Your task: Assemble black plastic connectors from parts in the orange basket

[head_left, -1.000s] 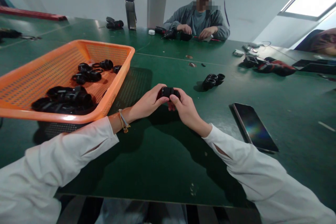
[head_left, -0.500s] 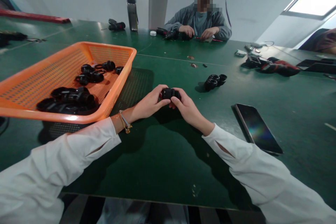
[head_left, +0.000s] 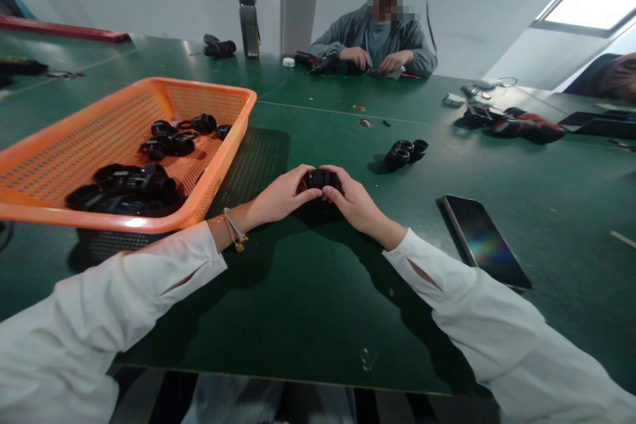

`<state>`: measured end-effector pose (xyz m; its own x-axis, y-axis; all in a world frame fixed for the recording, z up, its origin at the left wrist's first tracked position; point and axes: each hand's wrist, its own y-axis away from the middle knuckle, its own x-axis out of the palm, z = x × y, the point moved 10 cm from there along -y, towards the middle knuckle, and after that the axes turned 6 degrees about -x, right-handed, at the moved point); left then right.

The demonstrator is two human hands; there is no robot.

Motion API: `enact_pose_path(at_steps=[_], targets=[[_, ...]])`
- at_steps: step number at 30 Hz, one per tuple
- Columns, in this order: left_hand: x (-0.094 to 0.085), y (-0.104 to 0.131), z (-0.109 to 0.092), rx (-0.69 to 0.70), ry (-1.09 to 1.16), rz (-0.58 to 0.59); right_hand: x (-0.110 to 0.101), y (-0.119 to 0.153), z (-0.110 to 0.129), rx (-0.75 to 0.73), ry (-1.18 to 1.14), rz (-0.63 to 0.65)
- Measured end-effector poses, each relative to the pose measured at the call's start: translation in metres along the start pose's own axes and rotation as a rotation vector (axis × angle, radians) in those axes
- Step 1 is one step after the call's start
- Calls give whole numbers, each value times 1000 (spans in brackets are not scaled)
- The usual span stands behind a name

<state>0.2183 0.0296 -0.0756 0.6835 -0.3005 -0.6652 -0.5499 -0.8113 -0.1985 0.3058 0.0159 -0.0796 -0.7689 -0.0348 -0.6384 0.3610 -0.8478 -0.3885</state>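
Observation:
Between my two hands is a black, ribbed, cylindrical plastic part point(head_left: 322, 178), held just above the green table. My left hand point(head_left: 285, 195) closes on its left end, with the thumb along the near side. On the right end, my right hand point(head_left: 350, 199) grips it with thumb and fingers. The fingers cover both ends, so its full shape is hidden. An orange perforated basket point(head_left: 238, 139) stands to the left, holding several black plastic parts point(head_left: 134, 185). A small cluster of black parts point(head_left: 405, 154) lies on the table beyond my right hand.
A smartphone point(head_left: 487, 238) lies right of my right forearm. Across the table point(head_left: 308, 318) a co-worker point(head_left: 377, 40) handles small things near a power drill point(head_left: 318, 63). Black and red items point(head_left: 517, 124) lie at the far right. A dark upright object point(head_left: 248, 23) stands at the back.
The right hand's fingers have shifted slightly around the black part, which shows more evenly between both hands. The whole view has moved a little; the basket and table items stay put.

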Motion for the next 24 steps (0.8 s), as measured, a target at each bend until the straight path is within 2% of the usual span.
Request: enact_pose_path(at_steps=[12, 24], targets=[[4, 1, 1, -6, -50, 22, 2, 0, -3, 48, -35, 1], [7, 1, 2, -49, -148, 52, 2, 0, -4, 62, 83, 1]])
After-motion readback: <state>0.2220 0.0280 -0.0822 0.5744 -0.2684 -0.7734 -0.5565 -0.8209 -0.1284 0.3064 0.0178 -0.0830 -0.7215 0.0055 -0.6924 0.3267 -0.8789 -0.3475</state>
